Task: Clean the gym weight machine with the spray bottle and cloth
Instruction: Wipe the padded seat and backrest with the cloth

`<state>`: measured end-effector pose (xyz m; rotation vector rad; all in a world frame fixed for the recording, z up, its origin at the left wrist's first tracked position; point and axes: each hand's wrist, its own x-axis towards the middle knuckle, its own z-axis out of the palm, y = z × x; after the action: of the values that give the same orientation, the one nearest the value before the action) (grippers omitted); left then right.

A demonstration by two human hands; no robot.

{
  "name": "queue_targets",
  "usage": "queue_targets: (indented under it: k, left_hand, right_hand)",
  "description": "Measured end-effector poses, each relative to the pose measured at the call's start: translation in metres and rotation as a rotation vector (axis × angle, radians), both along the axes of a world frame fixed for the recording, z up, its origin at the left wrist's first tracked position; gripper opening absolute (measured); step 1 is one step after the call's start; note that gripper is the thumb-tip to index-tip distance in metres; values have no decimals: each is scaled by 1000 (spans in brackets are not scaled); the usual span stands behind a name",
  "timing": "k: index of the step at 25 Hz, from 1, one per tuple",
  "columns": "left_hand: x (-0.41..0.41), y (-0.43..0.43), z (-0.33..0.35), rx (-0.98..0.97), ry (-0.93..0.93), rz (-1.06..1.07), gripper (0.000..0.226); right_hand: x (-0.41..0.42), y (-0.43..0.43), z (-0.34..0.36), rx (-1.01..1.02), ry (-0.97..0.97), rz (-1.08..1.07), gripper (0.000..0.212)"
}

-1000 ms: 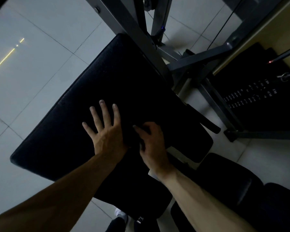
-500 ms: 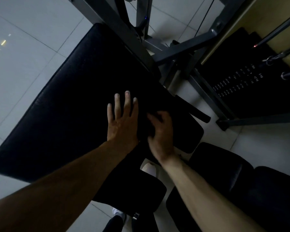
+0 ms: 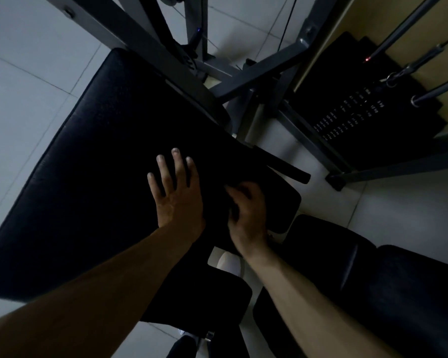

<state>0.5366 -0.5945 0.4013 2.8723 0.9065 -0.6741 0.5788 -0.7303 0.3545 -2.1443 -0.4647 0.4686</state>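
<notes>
**On the machine's pad (image 3: 101, 177), cloth (image 3: 233, 210) in hand**

Head view: the left hand (image 3: 177, 200) lies flat on the black pad, fingers straight, holding nothing. The right hand (image 3: 248, 215) curls round what seems to be a dark cloth, hard to tell from the vinyl. It is probably soft and light, best bunched in the whole palm. The spray bottle is out of sight.

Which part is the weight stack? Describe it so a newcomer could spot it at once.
Follow the grey steel frame to the upper right, toward the tan wall. The weight stack is the black block there. Unlike the plain black pads nearby, it carries rows of small white labels.
</notes>
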Motion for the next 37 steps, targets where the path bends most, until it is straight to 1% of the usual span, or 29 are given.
queue_targets:
  k: [1, 2, 3, 4, 6, 8, 10, 12, 14, 15, 16, 18, 19, 20, 21, 22, 24, 25, 26, 27, 28, 29, 31, 32, 33, 34, 35, 36, 37]
  left_hand:
    - [1, -1, -1, 4, -4, 5, 120]
    - [1, -2, -2, 5, -3, 9, 120]
    - [2, -2, -2, -4, 3, 13, 123]
    - [2, -1, -2, -13, 12, 12, 127]
    - [1, -1, -2, -12, 18, 2, 132]
    - [2, -1, 0, -18, 20, 8, 131]
    - [4, -2, 2, -18, 13, 19, 127]
    - [3, -2, 6, -29, -6, -15, 122]
    - [5, -9, 5, -92, -28, -137, 117]
    - [8, -15, 4, -115, -38, -208, 114]
    - [12, -22, 0, -129, -43, -273, 113]
    - [20, -32, -7, -121, -19, -345, 113]
    - [23, -36, -11, -108, 11, -357, 114]
    - [24, -39, -15, -93, 35, -362, 115]
    - [24, -40, -17, -81, 47, -363, 114]
    - [24, -41, -17, -71, 50, -359, 112]
    - [23, -42, -16, -82, 64, -358, 111]
    - [24, -43, -15, -93, 69, -354, 111]
    - [24, -44, -15, -94, 70, -351, 112]
    - [25, -45, -15, -86, 67, -346, 113]
    - [25, -46, -16, -76, 65, -342, 113]
    - [24, -48, -18, -66, 63, -338, 114]
    - [23, -49, -21, -56, 60, -332, 116]
    - [23, -49, -22, -54, 57, -331, 116]
    - [22, -49, -24, -50, 51, -330, 117]
    - [22, -49, -25, -49, 46, -331, 117]
    - [22, -49, -25, -56, 48, -332, 116]
    - [23, -50, -24, -63, 57, -331, 116]
    - [23, -51, -24, -65, 63, -327, 114]
  right_hand:
    - [-10, -8, 2, -7, -14, 74, 43]
    - [0, -13, 0, -7, -66, 123, 46]
    - [22, -16, -4, -27, -111, 120, 48]
    - [47, -18, -13, -66, -115, 58, 48]
    - [86, -17, -20, -108, -69, -188, 41]
    - [83, -9, -20, -92, -35, -317, 41]
    - [36, -2, -14, -88, -27, -250, 46]
    - [-11, -11, -7, -13, -51, -97, 42]
    - [-11, -24, -8, 6, -154, 40, 39]
    - [7, -26, -15, 10, -190, 16, 37]
    - [30, -28, -26, -8, -164, -82, 33]
    - [77, -27, -26, -153, -131, -351, 24]
    - [84, -28, -30, -185, -88, -444, 25]
    - [81, -27, -35, -182, -81, -467, 30]
    - [64, -24, -36, -175, -71, -453, 36]
    - [38, -23, -35, -113, -66, -422, 41]
    - [-9, -33, -35, -22, -123, -258, 45]
    - [-14, -40, -34, -22, -163, -171, 46]
    - [-6, -44, -35, -30, -160, -149, 43]
    - [11, -47, -36, -26, -148, -208, 35]
    - [35, -52, -36, -59, -174, -318, 26]
    - [59, -54, -31, -119, -140, -458, 26]
    - [83, -52, -24, -185, -142, -482, 43]
    - [71, -49, -29, -213, -102, -476, 42]
    - [48, -47, -29, -189, -59, -496, 36]
    - [22, -49, -28, -136, -56, -447, 33]
    - [-6, -53, -33, -69, -78, -414, 38]
    - [-21, -57, -31, -60, -86, -353, 48]
    - [-21, -61, -32, -124, -102, -263, 48]
